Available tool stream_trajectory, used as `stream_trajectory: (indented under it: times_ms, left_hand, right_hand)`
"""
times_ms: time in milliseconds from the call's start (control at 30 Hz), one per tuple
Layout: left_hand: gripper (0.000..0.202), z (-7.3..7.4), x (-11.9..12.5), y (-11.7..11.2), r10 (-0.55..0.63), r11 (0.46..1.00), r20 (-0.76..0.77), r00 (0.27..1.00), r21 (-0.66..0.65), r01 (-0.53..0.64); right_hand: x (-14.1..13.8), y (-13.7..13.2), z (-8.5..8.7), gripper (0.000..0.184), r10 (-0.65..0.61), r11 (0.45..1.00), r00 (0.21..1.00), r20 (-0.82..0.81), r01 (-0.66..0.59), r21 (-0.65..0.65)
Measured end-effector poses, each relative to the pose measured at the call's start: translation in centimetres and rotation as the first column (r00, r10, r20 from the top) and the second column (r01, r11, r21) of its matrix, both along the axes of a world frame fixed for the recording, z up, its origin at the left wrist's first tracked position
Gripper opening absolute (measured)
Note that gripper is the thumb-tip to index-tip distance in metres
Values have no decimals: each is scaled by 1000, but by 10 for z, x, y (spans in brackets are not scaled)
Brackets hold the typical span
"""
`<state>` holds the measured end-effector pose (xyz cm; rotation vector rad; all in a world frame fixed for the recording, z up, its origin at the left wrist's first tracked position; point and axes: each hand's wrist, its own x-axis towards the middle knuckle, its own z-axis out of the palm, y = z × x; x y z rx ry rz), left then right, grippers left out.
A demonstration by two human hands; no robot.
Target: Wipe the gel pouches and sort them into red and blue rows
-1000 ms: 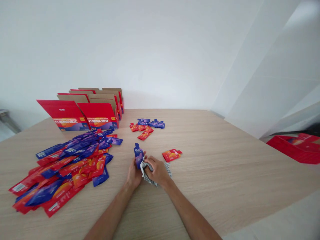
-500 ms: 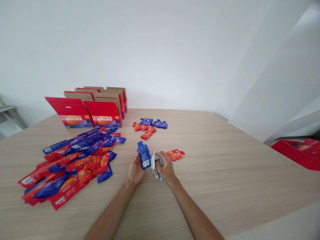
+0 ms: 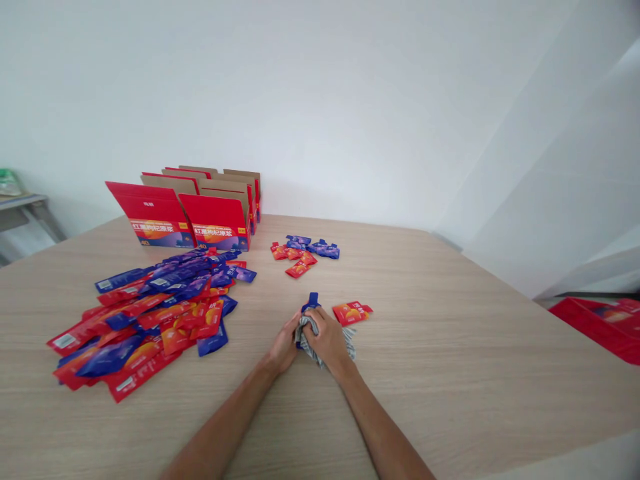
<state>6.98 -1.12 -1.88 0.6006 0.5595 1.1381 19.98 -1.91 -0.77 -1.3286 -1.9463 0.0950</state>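
The blue pouch point(image 3: 313, 299) is held over the table point(image 3: 450, 373) by the left hand point(image 3: 284, 345), mostly covered — only its neck is clearly shown. Against it a striped cloth point(image 3: 309, 325) is held, bunched in the right hand point(image 3: 329, 340). Just beyond, a red pouch point(image 3: 350, 312) is laid; at left, a mixed pile point(image 3: 170, 310) is spread before the open boxes point(image 3: 220, 220).

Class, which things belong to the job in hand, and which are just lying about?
Job in hand:
left hand, holding blue pouch
right hand, holding striped cloth over it
probably pouch pile, small pouch group, single red pouch, cartons

Seemingly just lying about:
red object, right edge
green item on side table, far left
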Motion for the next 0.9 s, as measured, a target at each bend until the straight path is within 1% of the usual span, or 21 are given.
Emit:
stream_trajectory:
  times_ms: [67,133,233,300,367,433,500,567,633,667,733,833,900]
  left_hand:
    - [36,4,4,-4,-32,999,-8,999,25,33]
    - [39,8,8,-9,-63,996,-6,998,58,63]
    - [46,10,13,-15,-108,991,-5,994,84,108]
    - [47,9,15,-17,-112,992,4,994,66,111]
    - [43,7,14,-16,-69,997,25,997,16,69]
    - [34,7,10,-10,25,998,40,999,-56,-22]
    - [28,9,3,-2,125,984,38,991,-132,-119]
    - [29,12,-5,6,198,962,19,980,-196,-191]
    - [31,15,-11,10,224,946,-3,975,-240,-218]
    - [31,16,-13,11,222,943,-14,975,-250,-219]
    - [30,16,-12,8,199,951,-26,980,-236,-199]
    - [30,12,-1,-3,98,983,-13,995,-157,-99]
    - [34,9,9,-12,11,994,3,1000,-109,-11]
  right_hand:
    - [3,0,2,23,-64,997,996,-69,67,45]
    - [9,1,6,22,-110,988,984,-140,123,89]
    - [17,3,11,20,-148,974,962,-229,181,133]
    - [19,3,12,20,-159,971,955,-250,197,134]
    - [16,2,11,20,-141,980,964,-225,169,106]
    - [8,0,8,22,-92,994,983,-161,100,44]
    - [-3,-5,4,24,-19,999,996,-84,16,-41]
    - [-14,-9,2,24,67,990,998,-11,-67,-123]
    - [-21,-12,0,23,132,978,990,39,-124,-170]
    - [-22,-13,0,23,146,975,988,47,-135,-176]
    - [-19,-12,1,23,120,982,992,24,-115,-148]
    - [-6,-6,5,24,7,1000,996,-90,-10,-30]
    - [6,-1,8,21,-75,995,980,-186,85,45]
